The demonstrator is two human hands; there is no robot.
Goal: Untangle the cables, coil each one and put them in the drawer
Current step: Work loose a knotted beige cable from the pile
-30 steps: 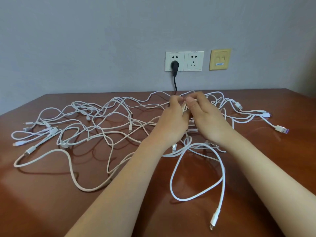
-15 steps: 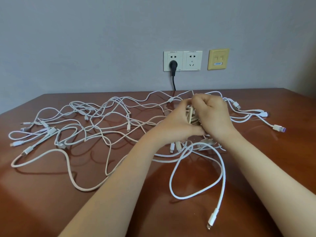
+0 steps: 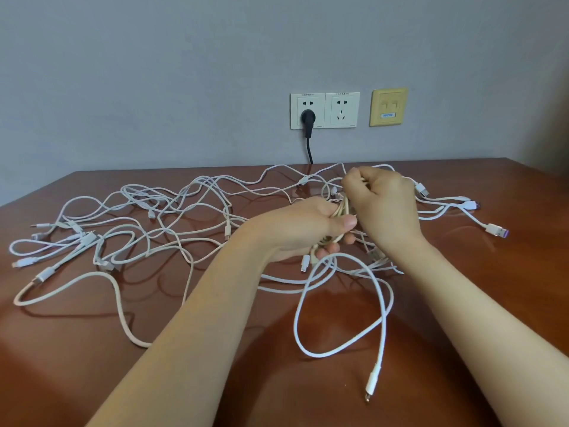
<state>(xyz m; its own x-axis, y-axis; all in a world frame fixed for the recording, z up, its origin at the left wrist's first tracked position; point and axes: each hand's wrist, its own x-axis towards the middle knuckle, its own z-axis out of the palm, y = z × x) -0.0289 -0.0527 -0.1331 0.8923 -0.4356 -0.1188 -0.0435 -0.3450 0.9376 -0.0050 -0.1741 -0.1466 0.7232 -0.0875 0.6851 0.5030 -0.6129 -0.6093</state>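
1. left hand gripping a small beige cable bundle at the centre of the frame, thumb pressing over the loops, fingers curling underneath.
2. right hand sitting just right of it and a little higher, fingers curling round the top of the same bundle.
3. tangled cables sprawling over the table from far left to right of centre, white and beige, lying uncoiled.
4. white cable loop lying at lower centre-right, its connector pointing at the bottom edge.
5. black plug sitting in the wall socket, upper centre.
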